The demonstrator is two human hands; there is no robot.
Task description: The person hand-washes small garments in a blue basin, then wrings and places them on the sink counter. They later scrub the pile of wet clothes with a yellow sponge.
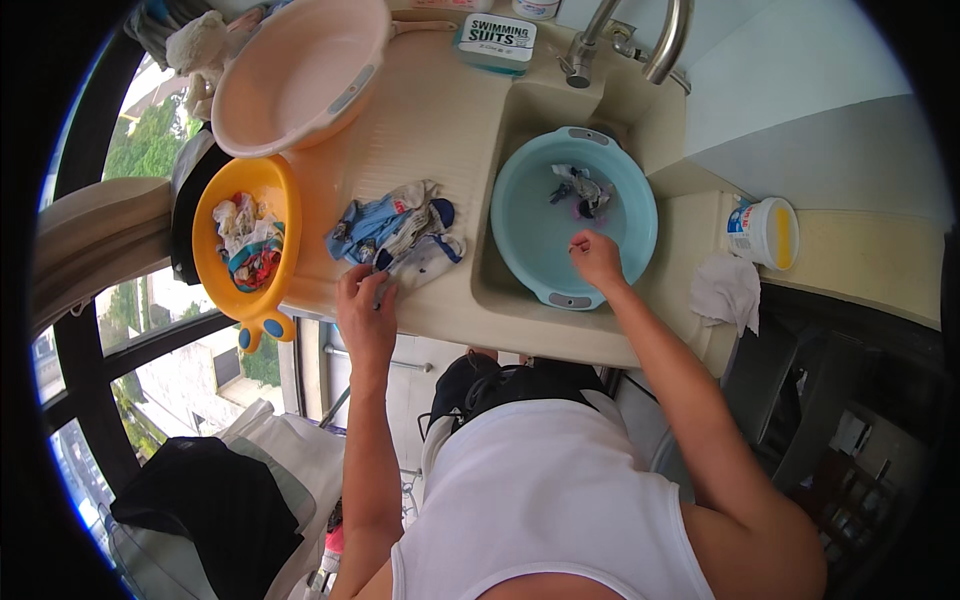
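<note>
A small heap of wet-looking clothes [397,225], blue, white and navy, lies on the ribbed drainboard. My left hand [366,311] is at its near edge, with thumb and fingers around a bit of cloth; whether they grip it is unclear. Inside the sink [487,289] sits a light blue plastic basin [517,274] of cloudy water. Toward its far side, a few small dark and whitish cloth pieces [589,191] lie in the water. Over the near right part of the basin is my right hand [598,261], its fingers curled in and nothing visible in them.
A yellow basin [289,202] with small clothes stands at left, below a large pale pink basin [300,75]. Behind the sink are a faucet [581,64] and a lidded box [495,43] bearing writing. On the right are a white tub [761,232] and a white cloth [726,291].
</note>
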